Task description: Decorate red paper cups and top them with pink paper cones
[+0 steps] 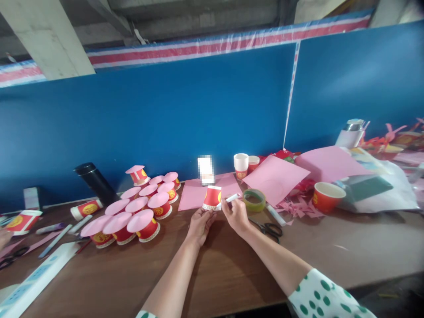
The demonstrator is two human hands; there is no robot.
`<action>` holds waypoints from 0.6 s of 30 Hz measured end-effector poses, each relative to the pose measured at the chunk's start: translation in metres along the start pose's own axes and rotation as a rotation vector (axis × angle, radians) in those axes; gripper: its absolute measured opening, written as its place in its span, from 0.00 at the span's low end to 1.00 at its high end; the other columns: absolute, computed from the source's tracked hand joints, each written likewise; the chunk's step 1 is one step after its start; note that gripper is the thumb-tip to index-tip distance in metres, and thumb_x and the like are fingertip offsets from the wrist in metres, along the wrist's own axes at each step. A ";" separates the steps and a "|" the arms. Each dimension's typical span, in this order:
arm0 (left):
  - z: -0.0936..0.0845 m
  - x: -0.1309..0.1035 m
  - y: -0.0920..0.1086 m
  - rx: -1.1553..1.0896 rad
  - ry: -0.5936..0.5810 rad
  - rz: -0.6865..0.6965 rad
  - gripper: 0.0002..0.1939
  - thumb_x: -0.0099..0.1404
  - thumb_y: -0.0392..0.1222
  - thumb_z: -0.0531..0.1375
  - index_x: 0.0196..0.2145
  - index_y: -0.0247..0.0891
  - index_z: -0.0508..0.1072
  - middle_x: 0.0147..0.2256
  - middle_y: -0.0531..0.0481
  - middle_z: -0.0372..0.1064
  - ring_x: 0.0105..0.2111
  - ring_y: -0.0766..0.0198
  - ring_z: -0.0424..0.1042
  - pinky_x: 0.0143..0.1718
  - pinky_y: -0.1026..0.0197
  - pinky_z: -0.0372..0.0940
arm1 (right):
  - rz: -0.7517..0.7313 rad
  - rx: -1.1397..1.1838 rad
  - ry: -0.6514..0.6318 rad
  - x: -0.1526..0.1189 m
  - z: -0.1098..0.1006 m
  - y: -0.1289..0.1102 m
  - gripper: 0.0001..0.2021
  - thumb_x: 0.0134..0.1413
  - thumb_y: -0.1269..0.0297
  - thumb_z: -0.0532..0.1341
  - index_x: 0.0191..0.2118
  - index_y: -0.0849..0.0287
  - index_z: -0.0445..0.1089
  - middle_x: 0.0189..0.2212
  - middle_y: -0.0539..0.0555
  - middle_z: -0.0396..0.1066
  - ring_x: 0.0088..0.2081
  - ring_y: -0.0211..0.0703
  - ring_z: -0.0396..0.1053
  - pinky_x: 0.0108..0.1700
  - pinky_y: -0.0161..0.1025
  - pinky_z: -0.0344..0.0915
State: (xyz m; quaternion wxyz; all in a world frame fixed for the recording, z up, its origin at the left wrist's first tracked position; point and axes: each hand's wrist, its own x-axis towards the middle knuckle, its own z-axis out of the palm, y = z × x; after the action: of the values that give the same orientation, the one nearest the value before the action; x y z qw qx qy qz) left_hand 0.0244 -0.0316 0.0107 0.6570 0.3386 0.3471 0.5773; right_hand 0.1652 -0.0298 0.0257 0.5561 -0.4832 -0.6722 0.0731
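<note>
My left hand (199, 224) is closed on the lower rim of a red paper cup (211, 197), which is upside down with a yellow emblem on its side. In my right hand (236, 215) is a white marker (229, 199), its tip pointing left toward the cup's rim. Whether the tip touches the cup I cannot tell. Behind the cup lies a pink paper sheet (190, 194). To the left stand several upturned red cups topped with pink paper discs (141, 220). A roll of tape (254, 200) is just right of my right hand.
Black scissors (270, 229) and a glue stick (275, 215) lie to the right, near pink paper scraps (300, 206) and a red paper cup (327, 197). A black bottle (96, 183) leans at left. Another person's hand (4, 238) shows at the far left edge. A blue partition (185, 110) stands behind.
</note>
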 end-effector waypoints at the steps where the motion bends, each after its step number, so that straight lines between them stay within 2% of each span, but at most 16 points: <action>1: 0.000 0.000 0.000 0.001 0.004 -0.003 0.14 0.48 0.35 0.67 0.33 0.32 0.70 0.33 0.47 0.73 0.33 0.68 0.73 0.38 0.66 0.67 | -0.002 0.001 0.005 0.000 0.000 0.000 0.13 0.59 0.61 0.50 0.30 0.61 0.68 0.22 0.53 0.70 0.23 0.38 0.67 0.28 0.31 0.61; 18: -0.002 0.004 -0.003 -0.029 0.005 0.016 0.13 0.48 0.33 0.67 0.32 0.33 0.70 0.32 0.49 0.73 0.32 0.70 0.72 0.38 0.68 0.67 | 0.002 -0.040 -0.006 -0.001 0.003 0.004 0.13 0.57 0.61 0.52 0.26 0.61 0.67 0.19 0.54 0.70 0.21 0.38 0.67 0.25 0.31 0.59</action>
State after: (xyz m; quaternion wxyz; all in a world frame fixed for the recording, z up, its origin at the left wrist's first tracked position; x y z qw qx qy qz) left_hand 0.0248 -0.0275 0.0065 0.6562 0.3305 0.3375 0.5885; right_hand 0.1648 -0.0266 0.0214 0.5444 -0.4948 -0.6746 0.0616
